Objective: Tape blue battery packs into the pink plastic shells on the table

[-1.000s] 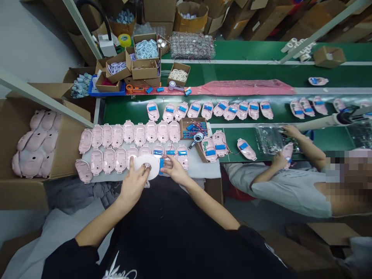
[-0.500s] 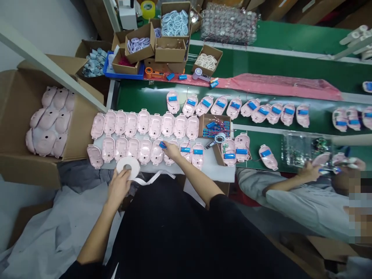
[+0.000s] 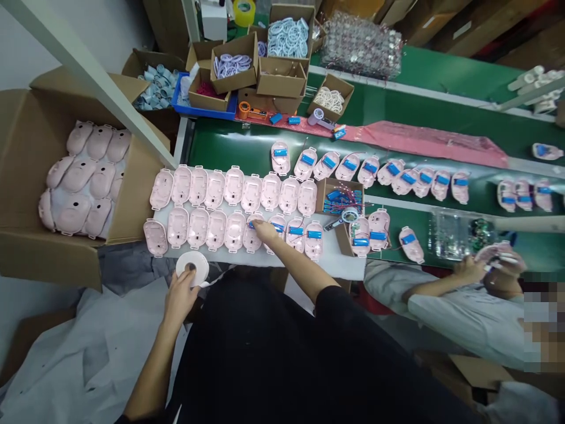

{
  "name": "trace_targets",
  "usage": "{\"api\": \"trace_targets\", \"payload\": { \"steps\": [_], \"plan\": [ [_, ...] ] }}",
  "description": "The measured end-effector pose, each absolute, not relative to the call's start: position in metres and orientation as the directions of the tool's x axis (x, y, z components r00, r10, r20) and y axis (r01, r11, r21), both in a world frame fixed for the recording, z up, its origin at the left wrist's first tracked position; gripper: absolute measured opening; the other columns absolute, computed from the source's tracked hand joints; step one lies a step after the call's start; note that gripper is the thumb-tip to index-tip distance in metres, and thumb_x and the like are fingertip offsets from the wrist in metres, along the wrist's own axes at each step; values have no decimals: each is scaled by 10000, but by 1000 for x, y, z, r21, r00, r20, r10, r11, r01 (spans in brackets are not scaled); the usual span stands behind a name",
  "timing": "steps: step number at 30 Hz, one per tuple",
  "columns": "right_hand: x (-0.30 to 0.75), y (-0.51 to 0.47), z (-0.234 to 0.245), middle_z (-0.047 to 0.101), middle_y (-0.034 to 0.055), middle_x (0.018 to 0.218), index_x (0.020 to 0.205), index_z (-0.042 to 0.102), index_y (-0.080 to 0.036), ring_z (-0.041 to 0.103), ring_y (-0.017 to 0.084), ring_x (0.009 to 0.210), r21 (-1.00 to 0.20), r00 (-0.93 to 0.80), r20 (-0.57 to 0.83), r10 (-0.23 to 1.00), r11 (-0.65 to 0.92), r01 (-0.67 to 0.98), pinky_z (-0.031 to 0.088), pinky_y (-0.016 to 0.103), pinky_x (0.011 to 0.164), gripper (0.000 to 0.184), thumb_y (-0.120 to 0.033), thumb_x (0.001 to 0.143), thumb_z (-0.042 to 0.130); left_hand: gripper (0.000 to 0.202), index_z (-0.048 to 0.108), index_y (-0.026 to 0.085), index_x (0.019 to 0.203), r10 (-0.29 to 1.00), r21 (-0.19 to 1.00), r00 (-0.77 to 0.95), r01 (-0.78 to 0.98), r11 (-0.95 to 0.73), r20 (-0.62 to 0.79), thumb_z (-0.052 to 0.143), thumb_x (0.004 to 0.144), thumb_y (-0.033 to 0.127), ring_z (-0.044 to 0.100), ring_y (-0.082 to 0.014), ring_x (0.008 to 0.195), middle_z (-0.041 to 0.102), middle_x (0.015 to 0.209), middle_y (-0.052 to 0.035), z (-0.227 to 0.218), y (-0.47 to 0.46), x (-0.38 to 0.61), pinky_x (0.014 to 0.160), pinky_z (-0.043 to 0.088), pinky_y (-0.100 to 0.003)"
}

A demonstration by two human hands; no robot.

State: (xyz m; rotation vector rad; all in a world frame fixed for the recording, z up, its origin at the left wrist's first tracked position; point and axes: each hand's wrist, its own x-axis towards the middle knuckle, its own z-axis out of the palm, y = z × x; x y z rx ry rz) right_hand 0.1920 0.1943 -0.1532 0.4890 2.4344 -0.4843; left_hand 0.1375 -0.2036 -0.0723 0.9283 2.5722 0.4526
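Observation:
My left hand (image 3: pixel 180 294) grips a white roll of tape (image 3: pixel 192 268) at the near edge of the bench. My right hand (image 3: pixel 265 231) reaches forward and presses a small blue battery (image 3: pixel 251 224) into a pink shell (image 3: pixel 252 232) in the front row. Two rows of pink plastic shells (image 3: pixel 229 188) lie on a white sheet (image 3: pixel 326 265). Front-row shells to the right of my hand hold blue batteries (image 3: pixel 314 234); those to the left are empty.
A large carton (image 3: pixel 26 147) of pink shells stands at the left. A small box of blue batteries (image 3: pixel 341 197) sits right of the rows. More shells with batteries line the green belt (image 3: pixel 397 176). A co-worker's hands (image 3: pixel 472 268) work at the right. Parts boxes (image 3: pixel 265 70) stand behind.
My right hand left the tape roll and carried a blue battery forward onto a front-row shell. My left hand pulled the roll back and left. The view shifted.

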Motion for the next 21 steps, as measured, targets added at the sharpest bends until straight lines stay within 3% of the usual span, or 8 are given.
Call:
{"api": "trace_targets", "payload": {
  "steps": [6,9,11,16,21],
  "plan": [
    [176,187,-162,684,232,1294,1314,624,-78,679,300,1180,-182,-713,-660,239,869,460,507,357,964,376,-21,1003,420,405,645,183,1309,756,552,-648,598,581,-93,587,919,276,500,-384,1422,701,1314,-156,-85,-164,154,1189,413,-615],
    [180,196,-166,671,215,1342,1393,586,-119,671,292,1204,-197,-723,-650,235,867,458,502,348,970,390,-87,1026,458,421,611,146,1339,884,640,-464,662,389,-57,567,933,248,340,-364,1544,663,1380,-157,-111,-100,164,1213,407,-578],
    [189,210,-169,654,183,1402,1465,545,-161,662,279,1224,-270,-756,-636,156,873,407,498,331,979,437,-142,1030,511,442,595,130,1369,954,649,-290,713,266,-73,541,943,233,279,-351,1573,637,1423,-150,-137,-57,166,1247,353,-582],
    [213,248,-187,525,118,1581,1580,462,-218,647,242,1277,-453,-830,-554,-62,859,238,510,300,1010,608,-114,989,559,466,637,179,1345,987,640,-89,753,153,-132,656,883,232,414,-347,1500,670,1401,-92,-197,-11,158,1264,312,-599],
    [227,258,-215,558,47,1555,1479,605,-268,592,222,1371,-573,-916,-391,-92,803,164,511,324,1080,502,-157,990,603,494,622,186,1390,986,640,-40,756,137,-163,618,896,196,526,-317,1408,663,1418,-93,-220,-19,155,1273,319,-547]
  ]
}}
